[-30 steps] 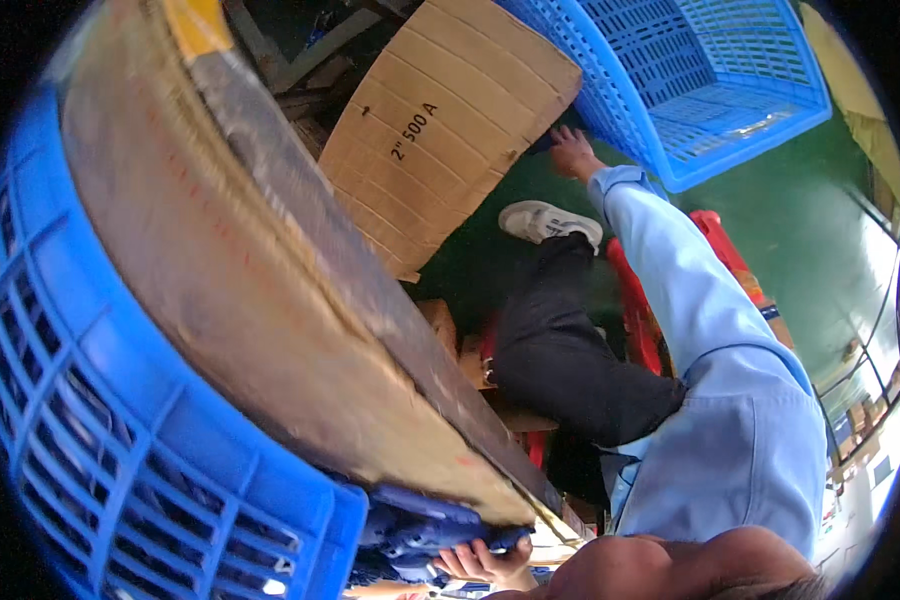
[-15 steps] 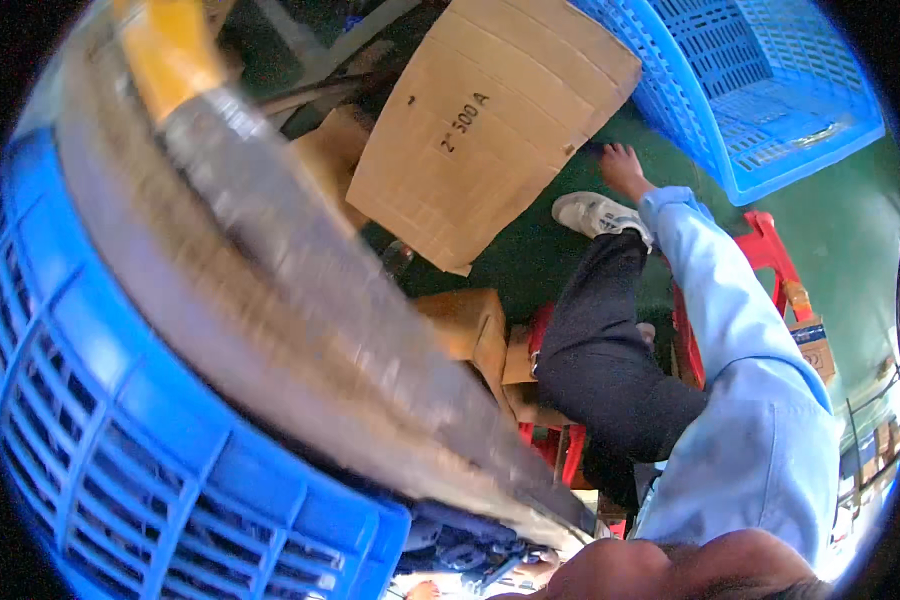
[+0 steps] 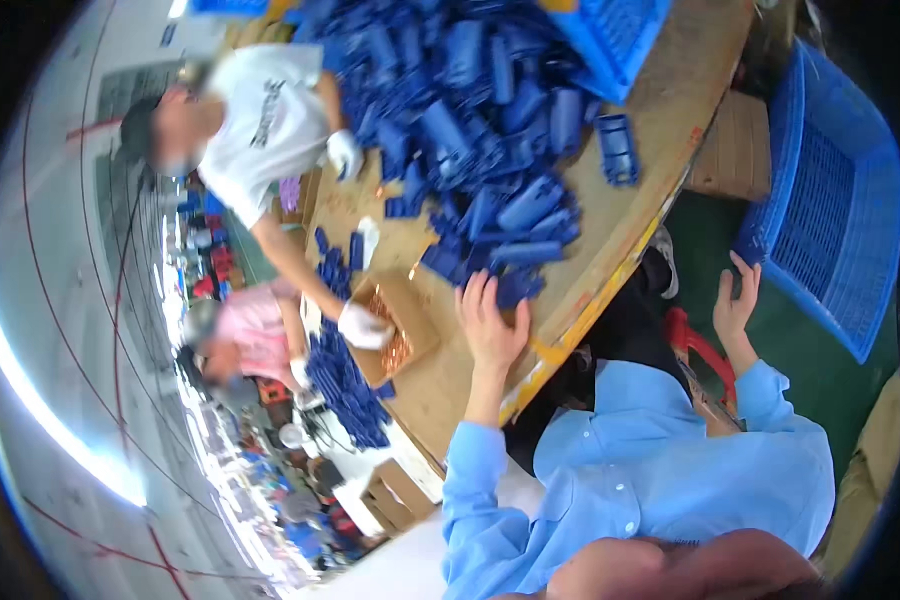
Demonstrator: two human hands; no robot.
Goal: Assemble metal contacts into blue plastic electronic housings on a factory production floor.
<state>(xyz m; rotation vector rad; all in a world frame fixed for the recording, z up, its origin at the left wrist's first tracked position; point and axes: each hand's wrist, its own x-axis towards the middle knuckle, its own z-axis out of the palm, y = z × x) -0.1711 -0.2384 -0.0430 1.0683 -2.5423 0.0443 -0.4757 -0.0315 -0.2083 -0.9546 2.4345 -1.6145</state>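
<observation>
A large heap of dark blue molded plastic parts covers much of the wooden table. At the heap's near edge, my left hand is over the tabletop with its fingers apart, beside a blue plastic part; whether it touches that part I cannot tell. My right hand is off the table's right side, fingers spread and nothing in them, close to the rim of a big blue plastic crate. One blue part lies apart from the heap, near the table's edge.
Across the table a person in a white shirt has a gloved hand in a cardboard box of small copper-coloured pieces. Beyond is a person in pink. Another blue crate stands on the table; a red stool is beside me.
The view has swung from the floor and table side up to the tabletop. My left hand has come into view. My right arm, earlier stretched out low, is now bent closer to me.
</observation>
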